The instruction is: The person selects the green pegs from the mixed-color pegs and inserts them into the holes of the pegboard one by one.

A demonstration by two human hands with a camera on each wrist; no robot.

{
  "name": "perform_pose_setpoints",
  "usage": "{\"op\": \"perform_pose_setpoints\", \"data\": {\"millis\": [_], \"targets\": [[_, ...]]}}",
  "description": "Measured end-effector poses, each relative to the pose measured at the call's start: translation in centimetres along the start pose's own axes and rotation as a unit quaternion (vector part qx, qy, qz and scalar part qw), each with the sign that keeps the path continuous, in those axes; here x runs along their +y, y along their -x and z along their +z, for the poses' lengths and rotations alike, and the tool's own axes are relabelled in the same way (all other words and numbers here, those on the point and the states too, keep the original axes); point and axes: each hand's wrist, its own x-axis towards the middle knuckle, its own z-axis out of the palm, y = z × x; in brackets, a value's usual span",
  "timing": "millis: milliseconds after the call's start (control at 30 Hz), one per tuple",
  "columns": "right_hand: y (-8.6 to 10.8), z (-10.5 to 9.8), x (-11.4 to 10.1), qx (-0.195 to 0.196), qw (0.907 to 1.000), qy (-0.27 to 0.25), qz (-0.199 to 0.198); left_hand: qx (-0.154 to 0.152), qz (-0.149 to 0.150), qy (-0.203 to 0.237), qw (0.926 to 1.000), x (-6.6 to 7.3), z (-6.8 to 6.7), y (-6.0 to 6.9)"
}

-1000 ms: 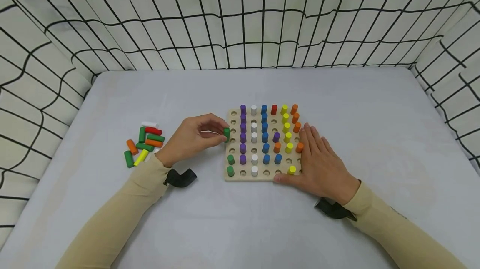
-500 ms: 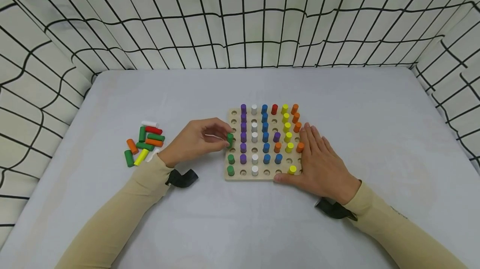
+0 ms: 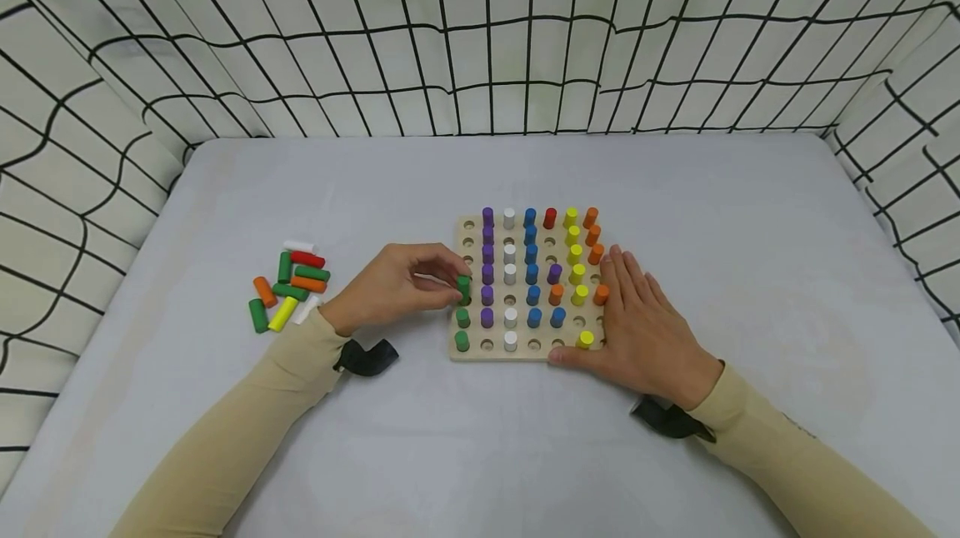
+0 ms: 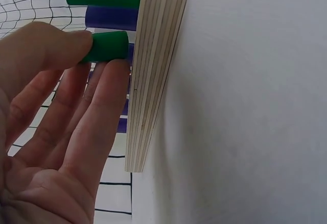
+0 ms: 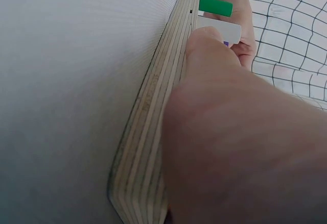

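Observation:
My left hand [image 3: 408, 284] pinches a green peg [image 3: 464, 289] between thumb and fingers at the left column of the wooden pegboard [image 3: 480, 352]. In the left wrist view the held green peg [image 4: 109, 46] stands square to the board [image 4: 148, 96], its end just short of the board. Two green pegs stand in the same column, nearer the front. My right hand [image 3: 652, 338] lies with straight fingers along the board's right edge, thumb at the front edge; it covers part of that side. Purple, white, blue, red, yellow and orange pegs stand in the other columns.
A loose pile of pegs, among them a green peg [image 3: 258, 316], a yellow peg [image 3: 282, 315] and a red peg [image 3: 307, 259], lies on the white tabletop [image 3: 465, 446] left of my left hand. Black wire mesh [image 3: 487, 38] borders the table at the back and sides.
My left hand has moved slightly right and toward the front with the green peg, from beside the board's left edge to over its left column. The right hand has stayed put.

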Motion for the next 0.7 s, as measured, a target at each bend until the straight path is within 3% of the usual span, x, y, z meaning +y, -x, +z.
{"op": "perform_pose_setpoints", "data": {"millis": [700], "targets": [[-0.05, 0.10, 0.15, 0.002, 1.0000, 0.000, -0.004, -0.011, 0.000, -0.017, 0.9998, -0.01, 0.20, -0.04]]}}
